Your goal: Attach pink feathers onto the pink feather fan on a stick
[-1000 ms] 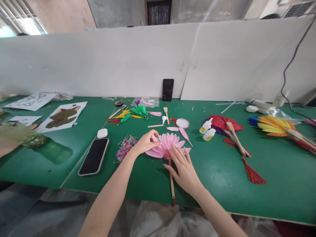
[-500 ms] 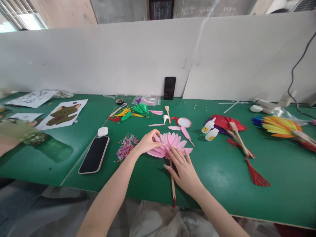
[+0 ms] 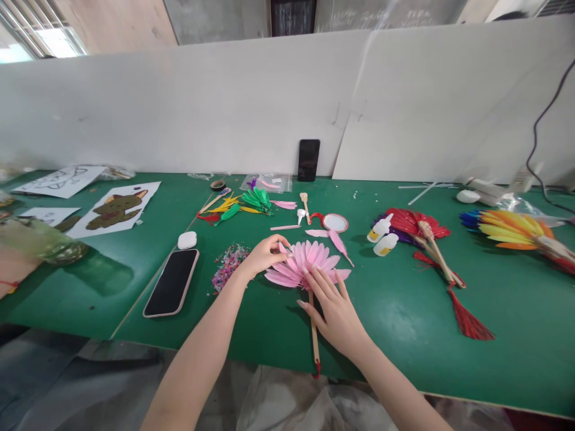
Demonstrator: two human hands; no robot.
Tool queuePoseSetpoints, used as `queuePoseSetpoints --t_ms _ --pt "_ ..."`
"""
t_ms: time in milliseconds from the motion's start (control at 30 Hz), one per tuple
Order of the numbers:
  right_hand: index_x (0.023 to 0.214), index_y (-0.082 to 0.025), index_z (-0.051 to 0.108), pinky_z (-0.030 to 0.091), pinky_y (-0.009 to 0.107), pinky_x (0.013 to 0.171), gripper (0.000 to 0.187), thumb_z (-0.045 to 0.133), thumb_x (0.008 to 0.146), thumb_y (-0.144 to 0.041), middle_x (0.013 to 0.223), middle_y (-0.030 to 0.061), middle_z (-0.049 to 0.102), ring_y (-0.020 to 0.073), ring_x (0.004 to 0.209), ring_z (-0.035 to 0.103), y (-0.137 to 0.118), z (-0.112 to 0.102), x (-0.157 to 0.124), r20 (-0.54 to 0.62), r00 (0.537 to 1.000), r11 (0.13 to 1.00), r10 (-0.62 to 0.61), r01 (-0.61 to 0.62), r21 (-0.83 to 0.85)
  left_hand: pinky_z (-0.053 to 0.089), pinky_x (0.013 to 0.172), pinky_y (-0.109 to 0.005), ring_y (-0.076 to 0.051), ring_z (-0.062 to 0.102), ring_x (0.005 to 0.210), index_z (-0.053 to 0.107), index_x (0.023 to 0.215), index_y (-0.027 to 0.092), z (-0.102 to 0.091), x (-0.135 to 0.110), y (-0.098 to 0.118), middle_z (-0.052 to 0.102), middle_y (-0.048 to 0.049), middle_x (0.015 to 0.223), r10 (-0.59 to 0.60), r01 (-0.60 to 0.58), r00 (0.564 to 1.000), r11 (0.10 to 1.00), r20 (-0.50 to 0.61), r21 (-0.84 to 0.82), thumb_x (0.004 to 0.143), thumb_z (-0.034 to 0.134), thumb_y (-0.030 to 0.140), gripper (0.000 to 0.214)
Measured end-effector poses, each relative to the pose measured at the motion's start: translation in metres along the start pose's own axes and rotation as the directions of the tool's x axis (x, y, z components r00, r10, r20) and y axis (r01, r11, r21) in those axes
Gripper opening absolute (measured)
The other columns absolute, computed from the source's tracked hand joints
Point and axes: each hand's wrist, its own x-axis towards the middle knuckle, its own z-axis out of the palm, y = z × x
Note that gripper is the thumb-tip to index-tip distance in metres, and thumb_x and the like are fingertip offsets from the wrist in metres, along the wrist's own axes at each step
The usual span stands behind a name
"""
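A pink feather fan (image 3: 317,256) lies on the green table, its wooden handle (image 3: 315,335) pointing toward me and ending in a red cord. My left hand (image 3: 266,254) is at the fan's upper left edge, thumb and fingers pinched on a pink feather. Stretched fingers of my right hand (image 3: 330,302) rest flat across the fan's base and hide part of it. Loose pink feathers (image 3: 338,243) lie just behind the fan. Left of it is a heap of small colourful dried flowers or bits (image 3: 228,267), partly behind my left wrist.
Nearby are a phone (image 3: 171,282), a white case (image 3: 187,240), glue bottles (image 3: 385,244), a round mirror-like disc (image 3: 335,222) and green feathers (image 3: 257,200). To the right lie a red fan (image 3: 417,224) and a multicoloured fan (image 3: 512,230). Another person's arm (image 3: 18,269) and a green bottle (image 3: 103,263) are left.
My left hand has shifted slightly left and outward along the fan's edge. My right hand stays in place on the base. The other person's arm at the left has moved a little.
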Motion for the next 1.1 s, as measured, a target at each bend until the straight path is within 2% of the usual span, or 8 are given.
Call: queuePoseSetpoints --t_ms 267,467,633,767,833,933,1100 --pt "0.147 -0.020 0.016 0.023 0.051 0.109 0.060 0.035 0.094 -0.042 0.146 0.0067 0.033 0.0248 0.135 0.030 -0.0001 0.0002 -0.0004 -0.010 1.000 1.000 -0.004 0.004 0.000 0.046 0.068 -0.026 -0.012 0.059 0.067 0.052 0.090 0.018 0.0017 -0.0004 0.0029 0.058 0.0025 0.072 -0.030 0.034 0.999 0.995 0.043 -0.096 0.068 0.068 0.030 0.030" --pt "0.146 -0.019 0.018 0.022 0.051 0.109 0.059 0.034 0.094 -0.042 0.146 0.0060 0.034 0.0243 0.135 0.031 0.0000 0.0001 -0.0006 -0.008 1.000 1.000 -0.007 0.007 -0.013 0.046 0.068 -0.026 -0.012 0.060 0.067 0.050 0.087 0.018 0.0054 -0.0014 0.0027 0.059 0.0021 0.073 -0.033 0.035 0.999 0.996 0.030 -0.084 0.068 0.068 0.029 0.028" --pt "0.146 -0.019 0.017 0.022 0.051 0.109 0.059 0.035 0.094 -0.041 0.146 0.0057 0.033 0.0239 0.135 0.030 0.0002 0.0010 -0.0009 -0.014 1.000 1.000 -0.010 0.010 -0.015 0.044 0.064 -0.025 -0.012 0.058 0.065 0.049 0.086 0.018 0.0080 -0.0013 0.0034 0.059 0.0025 0.073 -0.044 0.044 0.999 0.999 0.010 -0.030 0.067 0.068 0.028 0.029" --pt "0.147 -0.020 0.014 0.023 0.051 0.108 0.061 0.036 0.094 -0.042 0.146 0.0063 0.034 0.0246 0.134 0.031 0.0002 0.0012 -0.0008 -0.014 1.000 1.000 -0.010 0.010 -0.005 0.038 0.056 -0.021 -0.008 0.045 0.056 0.052 0.083 0.018 0.0084 -0.0004 0.0051 0.052 0.0052 0.069 0.006 0.000 0.999 0.992 -0.050 0.127 0.063 0.070 0.028 0.029" --pt "0.147 -0.020 0.013 0.024 0.051 0.108 0.061 0.036 0.094 -0.042 0.146 0.0061 0.033 0.0244 0.134 0.031 0.0001 0.0009 -0.0007 -0.012 1.000 1.000 -0.010 0.010 -0.003 0.034 0.054 -0.021 -0.007 0.039 0.054 0.054 0.083 0.017 0.0074 -0.0001 0.0050 0.052 0.0048 0.069 0.041 -0.028 0.997 0.983 -0.070 0.182 0.066 0.067 0.031 0.025" --pt "0.147 -0.021 0.012 0.025 0.051 0.108 0.062 0.036 0.094 -0.042 0.146 0.0061 0.034 0.0245 0.134 0.031 -0.0001 0.0003 -0.0007 -0.009 1.000 1.000 -0.007 0.007 0.002 0.032 0.052 -0.022 -0.007 0.038 0.053 0.055 0.084 0.017 0.0055 0.0000 0.0038 0.054 0.0034 0.069 0.066 -0.051 0.995 0.981 -0.074 0.188 0.072 0.061 0.033 0.020" --pt "0.147 -0.020 0.013 0.025 0.051 0.108 0.061 0.036 0.094 -0.041 0.145 0.0066 0.035 0.0249 0.134 0.031 -0.0007 -0.0009 -0.0005 -0.003 1.000 1.000 -0.002 0.002 0.008 0.033 0.052 -0.021 -0.008 0.042 0.053 0.054 0.087 0.017 0.0045 -0.0001 0.0018 0.057 0.0030 0.070 0.036 -0.027 0.998 0.988 -0.056 0.149 0.068 0.064 0.032 0.026"
